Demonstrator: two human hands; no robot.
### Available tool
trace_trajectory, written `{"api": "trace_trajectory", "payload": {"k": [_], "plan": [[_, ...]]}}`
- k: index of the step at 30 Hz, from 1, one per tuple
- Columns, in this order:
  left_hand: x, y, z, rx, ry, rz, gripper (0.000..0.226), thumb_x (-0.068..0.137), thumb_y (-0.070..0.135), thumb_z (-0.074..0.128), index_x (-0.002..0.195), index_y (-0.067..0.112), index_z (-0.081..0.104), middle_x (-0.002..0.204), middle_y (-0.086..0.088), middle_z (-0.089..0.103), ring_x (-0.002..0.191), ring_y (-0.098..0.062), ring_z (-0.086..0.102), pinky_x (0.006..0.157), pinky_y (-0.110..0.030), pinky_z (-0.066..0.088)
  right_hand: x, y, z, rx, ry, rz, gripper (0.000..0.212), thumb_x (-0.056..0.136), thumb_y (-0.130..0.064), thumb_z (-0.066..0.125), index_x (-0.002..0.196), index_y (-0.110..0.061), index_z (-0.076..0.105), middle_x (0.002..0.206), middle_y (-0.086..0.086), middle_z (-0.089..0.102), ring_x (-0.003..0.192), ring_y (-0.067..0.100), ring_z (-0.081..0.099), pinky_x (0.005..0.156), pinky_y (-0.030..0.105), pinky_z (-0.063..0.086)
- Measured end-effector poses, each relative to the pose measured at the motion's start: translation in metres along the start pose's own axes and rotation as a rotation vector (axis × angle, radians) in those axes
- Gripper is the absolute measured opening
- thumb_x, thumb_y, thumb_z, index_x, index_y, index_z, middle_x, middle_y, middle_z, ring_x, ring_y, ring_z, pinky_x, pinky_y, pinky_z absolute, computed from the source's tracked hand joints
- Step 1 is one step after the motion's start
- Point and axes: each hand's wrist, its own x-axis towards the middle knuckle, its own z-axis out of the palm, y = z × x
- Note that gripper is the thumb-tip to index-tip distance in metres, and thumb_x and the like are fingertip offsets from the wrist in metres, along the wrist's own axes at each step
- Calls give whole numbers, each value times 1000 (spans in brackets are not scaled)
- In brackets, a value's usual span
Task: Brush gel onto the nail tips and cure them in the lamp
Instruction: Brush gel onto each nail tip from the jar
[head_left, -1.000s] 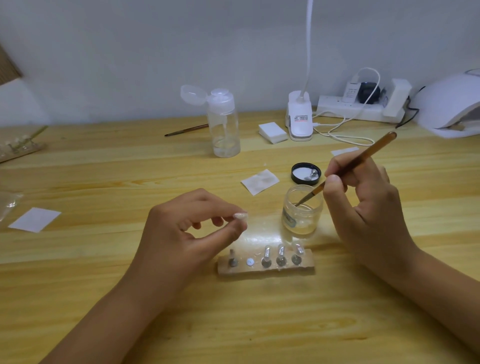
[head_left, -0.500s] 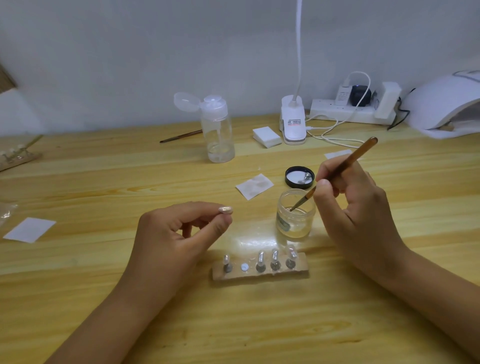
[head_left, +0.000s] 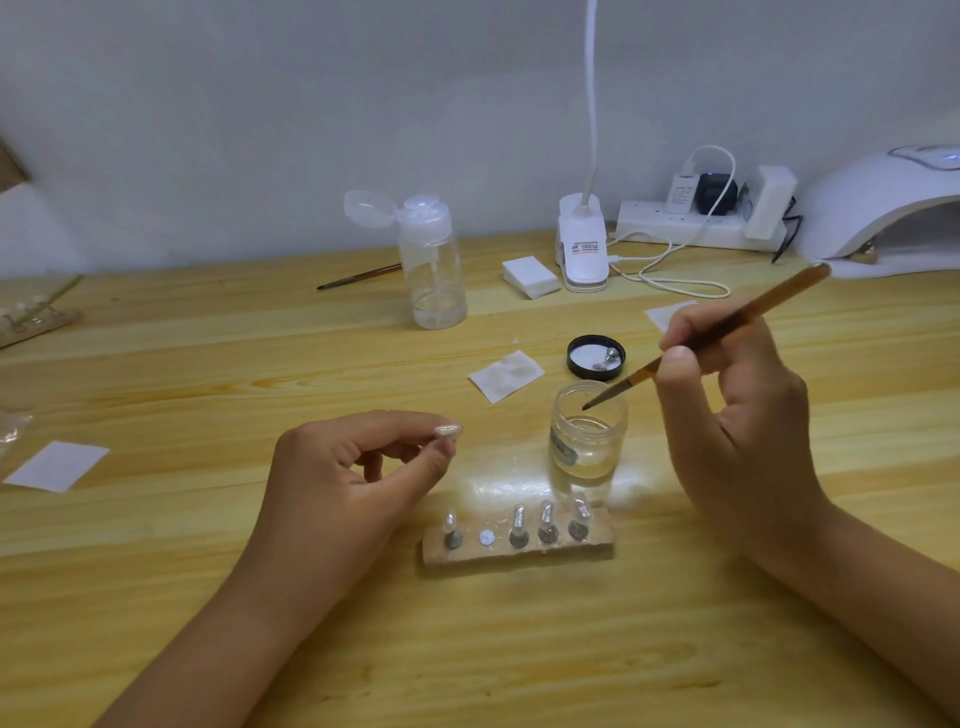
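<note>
My left hand (head_left: 358, 470) pinches a pearly nail tip (head_left: 448, 431) between thumb and forefinger, above the table left of the jar. My right hand (head_left: 727, 410) grips a brown brush (head_left: 727, 327), its bristle end just over the mouth of the open clear gel jar (head_left: 589, 431). In front of the jar lies a wooden holder (head_left: 519, 553) carrying several nail tips on small stands, with one spot bare. The white curing lamp (head_left: 883, 208) stands at the far right against the wall.
The jar's black lid (head_left: 596, 357) lies behind the jar. A clear pump bottle (head_left: 434, 265) with open cap, a second brush (head_left: 358, 276), white pads (head_left: 506, 375), a desk lamp base (head_left: 582, 249), a power strip (head_left: 696, 223) with cables and another holder (head_left: 31, 319) at far left share the table.
My left hand with the nail tip has drifted slightly left and lower. The brush tip has lifted from inside the jar to its mouth.
</note>
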Motion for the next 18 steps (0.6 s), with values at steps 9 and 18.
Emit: {"api": "trace_trajectory", "payload": {"k": [9, 18], "plan": [[1, 3, 0, -15, -24, 38, 10, 72, 15, 82, 76, 23, 79, 74, 7, 73, 66, -10, 62, 56, -33, 43, 1, -3, -6, 7, 53, -17, 10, 90, -26, 42, 91, -36, 45, 84, -9, 57, 74, 21, 53, 77, 55, 46], [2, 5, -1, -33, -22, 23, 12, 71, 14, 84, 73, 24, 78, 74, 5, 73, 63, -11, 59, 57, -32, 44, 3, -1, -17, 105, 164, -44, 17, 92, -23, 44, 91, -39, 48, 75, -23, 53, 66, 18, 51, 76, 61, 46]]}}
